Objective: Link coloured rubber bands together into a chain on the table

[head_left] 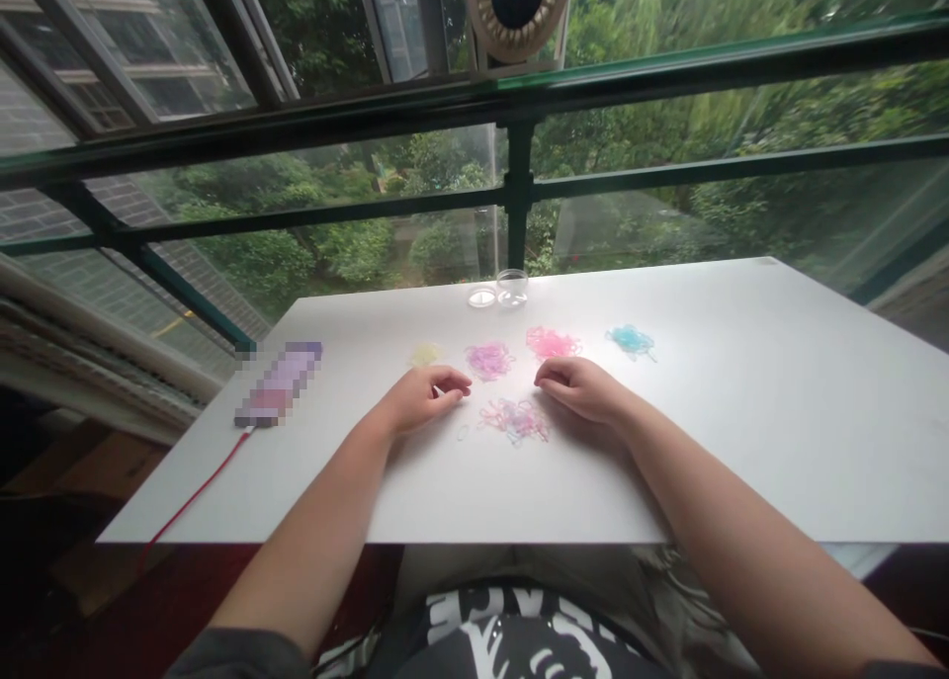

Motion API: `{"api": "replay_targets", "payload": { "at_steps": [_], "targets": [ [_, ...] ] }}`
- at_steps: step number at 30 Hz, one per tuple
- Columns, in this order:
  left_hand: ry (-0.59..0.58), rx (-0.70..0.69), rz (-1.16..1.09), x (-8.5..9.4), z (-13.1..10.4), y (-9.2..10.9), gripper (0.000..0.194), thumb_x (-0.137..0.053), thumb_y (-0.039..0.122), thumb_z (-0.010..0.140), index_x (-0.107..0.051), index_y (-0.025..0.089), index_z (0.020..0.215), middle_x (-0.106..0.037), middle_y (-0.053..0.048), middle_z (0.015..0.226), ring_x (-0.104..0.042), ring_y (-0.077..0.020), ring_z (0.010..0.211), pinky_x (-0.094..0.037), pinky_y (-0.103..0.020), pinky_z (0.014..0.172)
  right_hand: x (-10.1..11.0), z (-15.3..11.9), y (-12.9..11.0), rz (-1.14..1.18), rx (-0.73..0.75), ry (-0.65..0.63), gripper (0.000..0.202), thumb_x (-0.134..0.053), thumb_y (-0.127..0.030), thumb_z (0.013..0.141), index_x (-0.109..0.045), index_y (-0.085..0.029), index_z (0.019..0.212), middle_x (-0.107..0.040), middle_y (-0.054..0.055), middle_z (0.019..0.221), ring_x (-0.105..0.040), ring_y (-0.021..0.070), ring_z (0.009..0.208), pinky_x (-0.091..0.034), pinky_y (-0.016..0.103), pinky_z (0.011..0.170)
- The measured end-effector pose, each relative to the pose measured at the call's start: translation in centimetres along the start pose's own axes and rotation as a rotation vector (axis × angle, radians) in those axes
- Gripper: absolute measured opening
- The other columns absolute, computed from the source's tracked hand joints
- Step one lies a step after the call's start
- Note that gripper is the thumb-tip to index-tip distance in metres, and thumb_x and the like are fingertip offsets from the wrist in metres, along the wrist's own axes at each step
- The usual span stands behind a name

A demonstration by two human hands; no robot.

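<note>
Several piles of small loops lie on the white table (445, 496): yellow (425, 354), purple (488, 360), pink (552, 342) and blue (632, 339) in a row, with a mixed-colour pile (514, 419) nearer me. My left hand (428, 398) rests below the yellow pile, its thumb and fingers apart, nothing seen between them. Just below the pink pile is my right hand (578, 387), fingers curled and close to the thumb; whether anything sits at its fingertips is too small to tell. One loose loop (463, 432) lies left of the mixed pile.
A clear round container (512, 290) and its lid (481, 298) stand near the table's far edge. At the left lies a blurred-out phone-like device (280, 384) with a red cable (200, 488). A green railing (519, 205) and window are beyond the table.
</note>
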State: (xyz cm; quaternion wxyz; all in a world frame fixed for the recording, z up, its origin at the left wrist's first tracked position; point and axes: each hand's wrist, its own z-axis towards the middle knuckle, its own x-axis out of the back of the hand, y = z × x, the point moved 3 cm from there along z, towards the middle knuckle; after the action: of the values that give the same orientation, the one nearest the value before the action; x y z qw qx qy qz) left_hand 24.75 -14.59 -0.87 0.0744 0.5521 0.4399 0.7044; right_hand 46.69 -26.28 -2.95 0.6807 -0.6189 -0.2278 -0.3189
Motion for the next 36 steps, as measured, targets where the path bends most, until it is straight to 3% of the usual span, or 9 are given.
{"api": "replay_targets", "payload": {
  "at_steps": [4, 9, 13, 19, 26, 32, 36],
  "targets": [
    [-0.036, 0.000, 0.051, 0.3, -0.9, -0.7, 0.026, -0.056, 0.035, 0.071, -0.064, 0.016, 0.087, -0.064, -0.005, 0.079, -0.056, -0.0133, 0.069, -0.043, -0.023, 0.062, 0.1, -0.1, -0.1, -0.010, -0.001, -0.002, 0.016, -0.046, -0.024, 0.074, -0.061, -0.018, 0.076, -0.059, 0.001, 0.064, -0.049, 0.0119, 0.058, -0.037, 0.023, 0.055],
    [-0.124, -0.052, 0.119, -0.3, -1.5, 0.5, 0.029, -0.070, 0.037, 0.054, -0.065, 0.016, 0.074, -0.062, -0.003, 0.072, -0.053, -0.0130, 0.063, -0.040, -0.022, 0.056, 0.1, -0.2, -0.2, -0.006, -0.016, -0.025, 0.017, -0.047, -0.025, 0.075, -0.063, -0.017, 0.076, -0.060, 0.001, 0.065, -0.051, 0.0123, 0.058, -0.038, 0.024, 0.055],
    [-0.128, -0.067, 0.180, -0.9, -1.5, 1.1, 0.012, -0.060, 0.028, 0.064, -0.066, 0.018, 0.068, -0.062, -0.002, 0.067, -0.052, -0.0121, 0.060, -0.037, -0.022, 0.056, 0.0, -0.4, -0.7, -0.023, 0.003, -0.097, 0.018, -0.049, -0.025, 0.075, -0.066, -0.018, 0.079, -0.064, 0.003, 0.070, -0.053, 0.0123, 0.060, -0.038, 0.023, 0.056],
    [-0.036, -0.030, 0.264, -0.7, -1.4, 0.1, 0.014, -0.052, 0.026, 0.068, -0.063, 0.017, 0.067, -0.061, -0.003, 0.068, -0.050, -0.0127, 0.059, -0.036, -0.023, 0.055, -0.6, -0.6, -2.1, -0.156, 0.113, -0.142, 0.021, -0.049, -0.019, 0.073, -0.068, -0.019, 0.083, -0.063, 0.003, 0.070, -0.051, 0.0111, 0.057, -0.037, 0.022, 0.054],
    [0.022, -0.047, 0.227, -0.8, -1.1, 0.3, 0.013, -0.048, 0.025, 0.073, -0.057, 0.017, 0.072, -0.059, -0.004, 0.074, -0.050, -0.0136, 0.063, -0.038, -0.023, 0.058, -2.0, -0.7, -3.3, -0.246, 0.168, -0.096, 0.033, -0.046, -0.012, 0.071, -0.064, -0.022, 0.096, -0.066, 0.004, 0.085, -0.056, 0.0150, 0.070, -0.038, 0.024, 0.064],
    [0.061, -0.097, 0.098, -2.3, -0.6, 1.8, 0.010, -0.046, 0.022, 0.075, -0.053, 0.017, 0.072, -0.062, -0.006, 0.093, -0.055, -0.0152, 0.077, -0.043, -0.024, 0.067, -2.6, -0.6, -3.3, -0.258, 0.191, -0.092, 0.026, -0.047, -0.013, 0.072, -0.065, -0.021, 0.088, -0.066, 0.004, 0.082, -0.057, 0.0157, 0.071, -0.039, 0.025, 0.065],
    [0.028, -0.126, 0.068, -3.4, -0.6, 2.7, 0.011, -0.047, 0.022, 0.075, -0.056, 0.017, 0.075, -0.063, -0.006, 0.090, -0.056, -0.0154, 0.077, -0.044, -0.024, 0.067, -2.6, -0.7, -3.5, -0.217, 0.220, -0.120, 0.022, -0.048, -0.012, 0.071, -0.065, -0.020, 0.082, -0.065, 0.003, 0.078, -0.056, 0.0145, 0.067, -0.040, 0.024, 0.063]
  ]
}}
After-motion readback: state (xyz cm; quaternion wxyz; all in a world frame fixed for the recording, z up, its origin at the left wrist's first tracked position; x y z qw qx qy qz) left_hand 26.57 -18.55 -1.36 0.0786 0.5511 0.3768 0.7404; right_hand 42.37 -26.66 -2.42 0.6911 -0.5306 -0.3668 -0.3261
